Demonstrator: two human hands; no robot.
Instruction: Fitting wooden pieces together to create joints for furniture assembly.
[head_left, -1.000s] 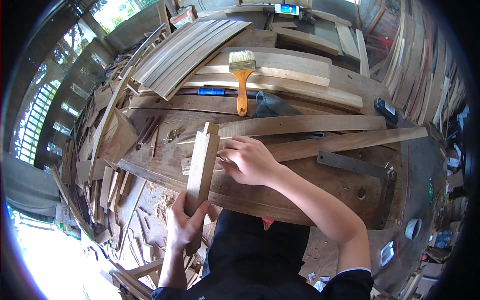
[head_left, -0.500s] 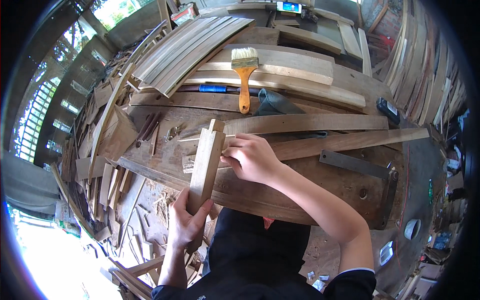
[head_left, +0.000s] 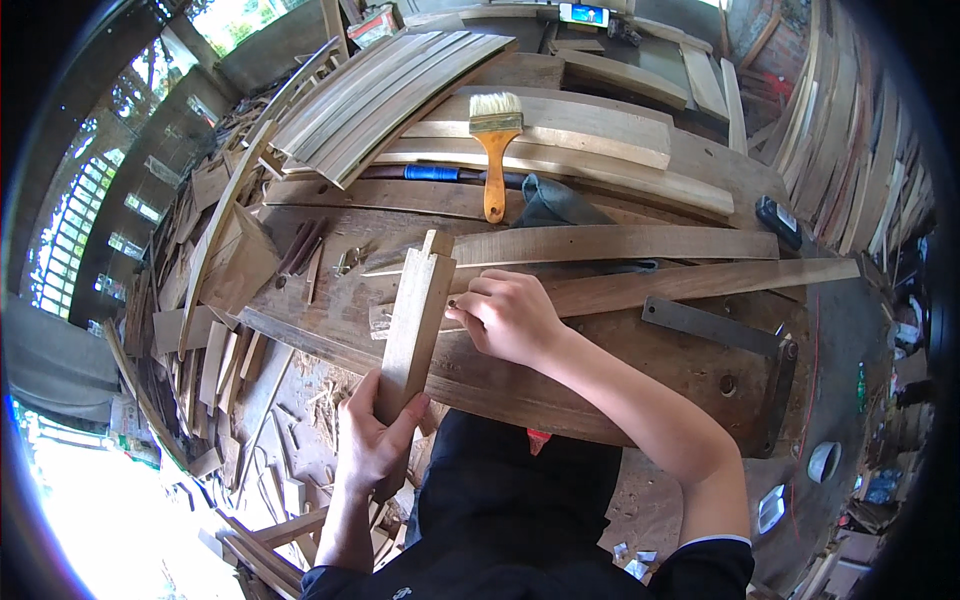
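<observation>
My left hand (head_left: 378, 432) is wrapped round the lower part of a squared wooden piece (head_left: 416, 318) with a narrow tenon at its far end. The piece slants up and away over the front edge of the workbench (head_left: 560, 405). Just right of its upper half is my right hand (head_left: 508, 318), fingers curled in a pinch. A tiny dark bit shows at the fingertips, too small to name. Behind both hands lie two long shaped boards, one curved board (head_left: 610, 243) and one tapered board (head_left: 690, 288).
A wide paintbrush (head_left: 495, 165) rests on stacked boards (head_left: 580, 140) beyond my hands. To the right are a metal square (head_left: 715, 328) and a dark handheld device (head_left: 777, 220). Small metal parts (head_left: 348, 262) lie left of the tenon. Wood offcuts (head_left: 225, 360) crowd the left side.
My right hand has drawn slightly away from the side of the wooden piece, still pinched. The whole view has shifted a little. My left hand keeps its hold.
</observation>
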